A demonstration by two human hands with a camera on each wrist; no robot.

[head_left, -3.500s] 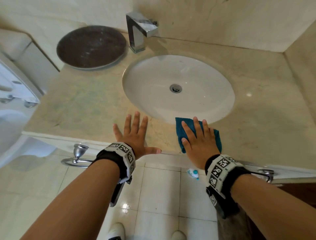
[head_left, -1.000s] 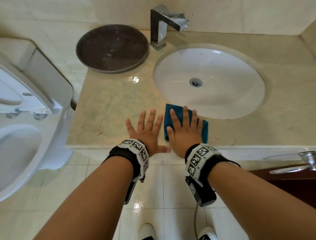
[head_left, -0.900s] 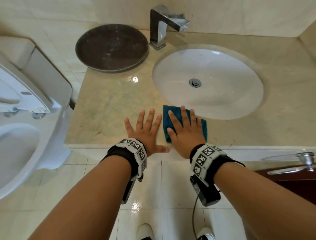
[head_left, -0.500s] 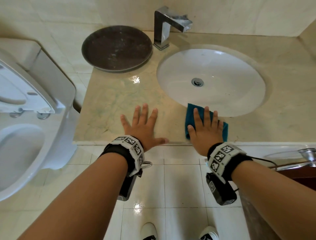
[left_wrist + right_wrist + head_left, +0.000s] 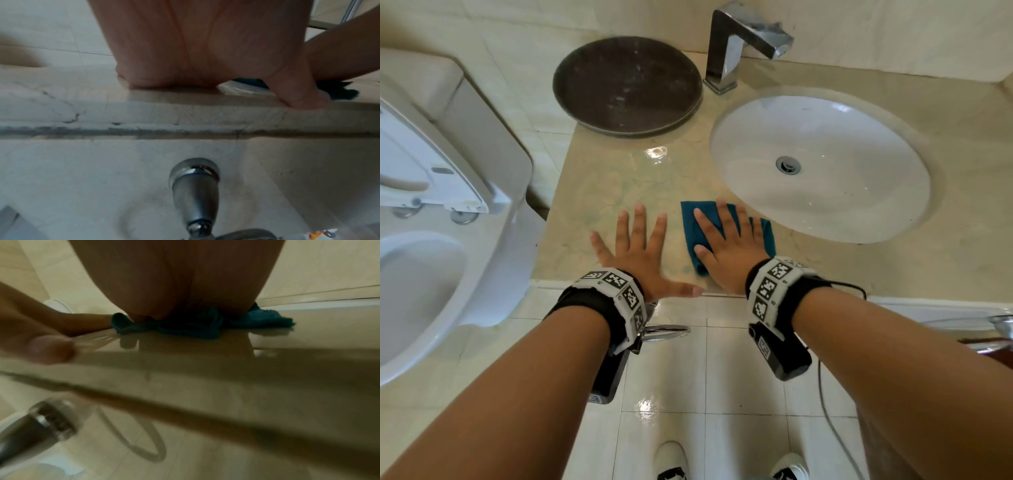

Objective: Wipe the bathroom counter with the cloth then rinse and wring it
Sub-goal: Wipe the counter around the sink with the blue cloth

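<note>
Marble counter (image 5: pixel 619 185): R hand (image 5: pixel 729 253) flat on folded teal cloth (image 5: pixel 697 219), L hand (image 5: pixel 637 253) spread.

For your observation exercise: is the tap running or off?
Off: no water falls from the faucet, and the sink below holds none.

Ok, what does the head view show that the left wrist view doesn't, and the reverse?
Only the head view shows the sink, faucet, dark round tray, toilet and the right hand pressed flat on the cloth. Only the left wrist view shows the counter's front edge close up and a chrome fitting below it. Both show the left hand flat on the counter, beside the teal cloth.
</note>
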